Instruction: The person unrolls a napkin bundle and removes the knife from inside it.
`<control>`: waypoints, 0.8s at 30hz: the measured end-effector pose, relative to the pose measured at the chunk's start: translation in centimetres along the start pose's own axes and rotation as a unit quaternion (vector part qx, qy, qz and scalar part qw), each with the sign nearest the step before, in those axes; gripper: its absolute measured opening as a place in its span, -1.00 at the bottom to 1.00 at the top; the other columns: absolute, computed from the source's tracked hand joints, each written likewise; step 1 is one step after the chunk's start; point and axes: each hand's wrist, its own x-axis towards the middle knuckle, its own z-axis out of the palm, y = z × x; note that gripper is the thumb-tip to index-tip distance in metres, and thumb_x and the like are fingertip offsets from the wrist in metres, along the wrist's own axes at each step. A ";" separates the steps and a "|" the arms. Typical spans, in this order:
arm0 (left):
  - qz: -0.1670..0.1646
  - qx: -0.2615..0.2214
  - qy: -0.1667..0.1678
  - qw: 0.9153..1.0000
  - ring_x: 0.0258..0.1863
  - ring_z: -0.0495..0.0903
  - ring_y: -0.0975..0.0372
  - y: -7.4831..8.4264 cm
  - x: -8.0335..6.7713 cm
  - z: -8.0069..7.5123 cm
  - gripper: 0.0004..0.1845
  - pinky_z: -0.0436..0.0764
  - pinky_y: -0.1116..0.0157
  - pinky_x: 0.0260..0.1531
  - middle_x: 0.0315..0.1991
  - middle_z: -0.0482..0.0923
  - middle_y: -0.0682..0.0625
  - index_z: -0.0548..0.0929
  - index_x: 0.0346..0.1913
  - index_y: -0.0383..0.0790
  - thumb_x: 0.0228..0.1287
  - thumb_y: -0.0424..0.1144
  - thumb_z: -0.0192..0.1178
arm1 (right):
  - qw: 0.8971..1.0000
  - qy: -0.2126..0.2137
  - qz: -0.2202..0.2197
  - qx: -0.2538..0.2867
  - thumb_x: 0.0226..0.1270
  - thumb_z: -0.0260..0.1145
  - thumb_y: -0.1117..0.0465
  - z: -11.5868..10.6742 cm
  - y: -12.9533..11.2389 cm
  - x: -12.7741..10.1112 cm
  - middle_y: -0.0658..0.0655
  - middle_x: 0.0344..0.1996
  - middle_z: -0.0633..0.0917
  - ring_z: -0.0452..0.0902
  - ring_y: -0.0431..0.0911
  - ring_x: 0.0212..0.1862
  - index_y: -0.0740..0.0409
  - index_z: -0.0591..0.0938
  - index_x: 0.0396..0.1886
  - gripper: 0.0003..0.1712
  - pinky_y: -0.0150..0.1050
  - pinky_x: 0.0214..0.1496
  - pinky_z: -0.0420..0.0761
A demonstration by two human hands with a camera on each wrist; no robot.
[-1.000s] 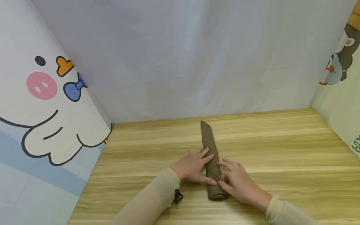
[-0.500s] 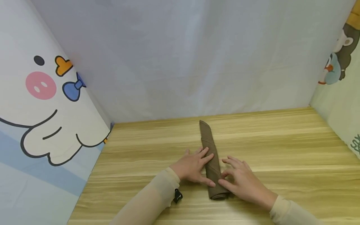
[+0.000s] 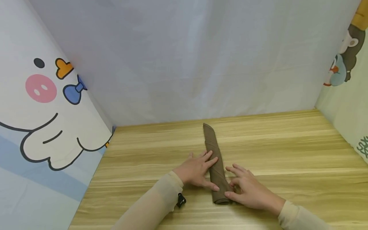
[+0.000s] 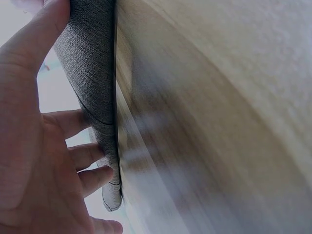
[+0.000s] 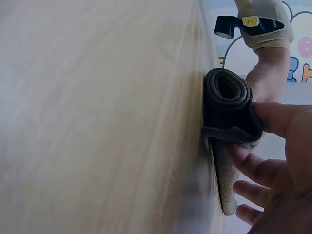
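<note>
A brown cloth rolled into a long tube (image 3: pixel 214 153) lies on the wooden table (image 3: pixel 287 150), pointing away from me. My left hand (image 3: pixel 198 170) rests on the roll's left side with straight fingers laid across it. My right hand (image 3: pixel 245 189) touches the right side near the close end, thumb against the roll and fingers loosely bent. In the left wrist view the left hand's fingers (image 4: pixel 83 156) press along the roll (image 4: pixel 90 63). The right wrist view shows the spiral end of the roll (image 5: pixel 228 95) with my thumb (image 5: pixel 278 119) lying over it.
White fabric walls close off the back. A cartoon-printed sheet (image 3: pixel 43 105) hangs on the left and another (image 3: pixel 342 70) on the right. A small black tag (image 3: pixel 181 200) hangs at my left sleeve cuff. Bare wood stretches on both sides of the roll.
My right hand has slid a little toward me along the roll's near end. The left hand and the roll have stayed almost still.
</note>
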 end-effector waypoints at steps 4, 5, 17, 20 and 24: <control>0.001 -0.002 -0.001 1.000 0.50 -0.15 0.03 0.0 0.0 0.0 0.26 0.08 -0.31 0.22 0.55 -0.21 -0.07 -0.05 0.55 0.06 -0.19 0.73 -0.18 | 1.000 0.011 -0.018 0.010 0.23 0.39 -0.05 0.1 -0.1 0.1 0.20 0.32 0.39 0.03 0.28 0.42 -0.20 0.56 -0.59 -0.75 0.43 0.24 0.07; 0.000 -0.003 0.000 1.000 0.50 -0.15 0.03 -0.1 0.0 0.0 0.26 0.08 -0.31 0.22 0.55 -0.21 -0.06 -0.05 0.55 0.06 -0.20 0.73 -0.18 | 1.000 0.015 -0.020 0.011 0.22 0.39 -0.01 0.1 -0.1 0.1 0.18 0.30 0.41 0.04 0.28 0.41 -0.20 0.54 -0.62 -0.73 0.41 0.24 0.09; -0.002 0.001 0.005 1.000 0.51 -0.16 0.05 -0.1 0.1 0.2 0.25 0.07 -0.31 0.23 0.55 -0.21 -0.05 -0.06 0.55 0.09 -0.20 0.73 -0.16 | 0.999 0.039 -0.008 0.027 0.29 0.32 -0.13 -0.6 -0.3 -0.2 0.07 0.19 0.50 0.17 0.23 0.37 -0.18 0.59 -0.57 -0.72 0.35 0.22 0.22; -0.002 0.000 0.005 1.000 0.51 -0.16 0.05 0.0 0.1 0.1 0.25 0.06 -0.30 0.24 0.55 -0.21 -0.05 -0.05 0.55 0.09 -0.20 0.72 -0.14 | 0.998 0.050 -0.002 0.033 0.32 0.25 -0.20 -1.0 0.0 -0.5 0.07 0.21 0.49 0.17 0.23 0.37 -0.24 0.57 -0.58 -0.69 0.36 0.20 0.24; -0.001 -0.002 0.002 1.000 0.51 -0.16 0.05 0.0 0.1 0.0 0.25 0.06 -0.30 0.24 0.55 -0.22 -0.06 -0.05 0.55 0.08 -0.19 0.72 -0.14 | 0.997 0.066 -0.006 0.030 0.35 0.27 -0.10 -1.5 0.3 -0.7 0.09 0.21 0.50 0.17 0.21 0.37 -0.28 0.55 -0.61 -0.70 0.36 0.20 0.24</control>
